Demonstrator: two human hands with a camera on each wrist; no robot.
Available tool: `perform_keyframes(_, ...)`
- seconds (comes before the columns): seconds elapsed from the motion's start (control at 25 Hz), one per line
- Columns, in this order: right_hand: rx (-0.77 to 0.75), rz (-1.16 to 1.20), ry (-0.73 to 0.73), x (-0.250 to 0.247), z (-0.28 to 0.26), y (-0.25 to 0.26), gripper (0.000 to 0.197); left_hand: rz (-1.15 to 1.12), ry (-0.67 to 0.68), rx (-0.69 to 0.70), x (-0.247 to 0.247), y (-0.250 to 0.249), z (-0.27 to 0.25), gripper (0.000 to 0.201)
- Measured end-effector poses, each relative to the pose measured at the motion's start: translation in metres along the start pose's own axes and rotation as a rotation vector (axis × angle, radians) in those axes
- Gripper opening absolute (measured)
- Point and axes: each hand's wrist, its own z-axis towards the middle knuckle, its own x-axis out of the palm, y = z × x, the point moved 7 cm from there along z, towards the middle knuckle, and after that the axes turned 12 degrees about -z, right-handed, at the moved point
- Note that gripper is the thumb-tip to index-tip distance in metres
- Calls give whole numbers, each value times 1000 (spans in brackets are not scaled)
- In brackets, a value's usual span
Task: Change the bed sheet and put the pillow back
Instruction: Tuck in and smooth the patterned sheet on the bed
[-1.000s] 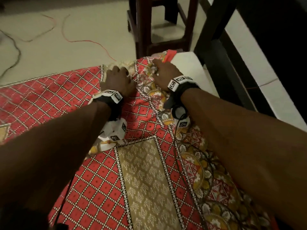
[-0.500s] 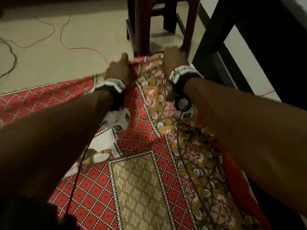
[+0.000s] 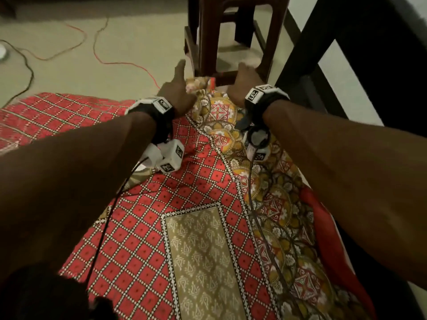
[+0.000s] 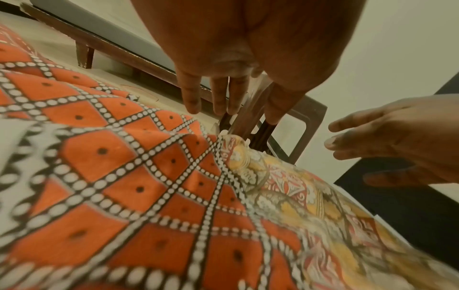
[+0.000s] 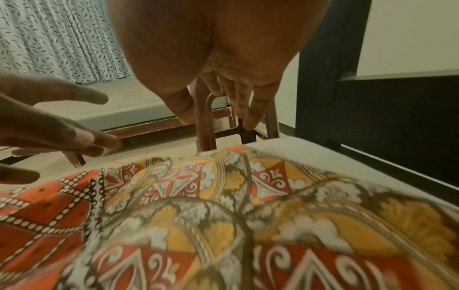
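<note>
A red diamond-patterned bed sheet [image 3: 184, 204] with a yellow floral border lies spread over the mattress. Its far corner [image 3: 198, 85] sits bunched at the mattress corner. My left hand [image 3: 178, 88] hovers just left of that bunch, fingers [image 4: 218, 98] straight and holding nothing. Just right of the bunch, my right hand [image 3: 245, 82] also has its fingers [image 5: 243, 102] extended and empty. The left wrist view shows the sheet [image 4: 124, 176] below both hands, with the right hand [image 4: 397, 141] spread open. A strip of white mattress [image 5: 323, 155] shows beside the sheet [image 5: 248, 215]. No pillow is in view.
A brown stool [image 3: 231, 31] stands on the floor right beyond the bed corner. A dark bed frame [image 3: 346, 54] rises at the right. Red and black wires [image 3: 115, 63] trail over the floor at the left. Another low bed [image 4: 124, 45] and a curtain [image 5: 49, 39] stand further off.
Both hands, which gripped the sheet corner, have pushed it forward over the bare white mattress corner, then let go and opened.
</note>
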Motion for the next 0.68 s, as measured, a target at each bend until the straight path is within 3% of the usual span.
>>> perform_keyframes(0.12, 39, -60, 40, 16, -33, -17, 58, 34, 33, -11, 19, 13, -31, 83)
perform_keyframes(0.32, 72, -48, 116, 62, -130, -53, 63, 12, 98, 4, 60, 21, -129, 73)
perform_keyframes(0.44, 56, -99, 179, 88, -217, -69, 72, 195, 157, 126, 96, 21, -210, 71)
perform_keyframes(0.52, 61, -101, 212, 99, -283, -77, 79, 232, 225, 114, 125, 21, -269, 68)
perform_keyframes(0.68, 241, -7, 316, 111, -421, -102, 75, 203, 368, 143, 187, -2, -401, 66)
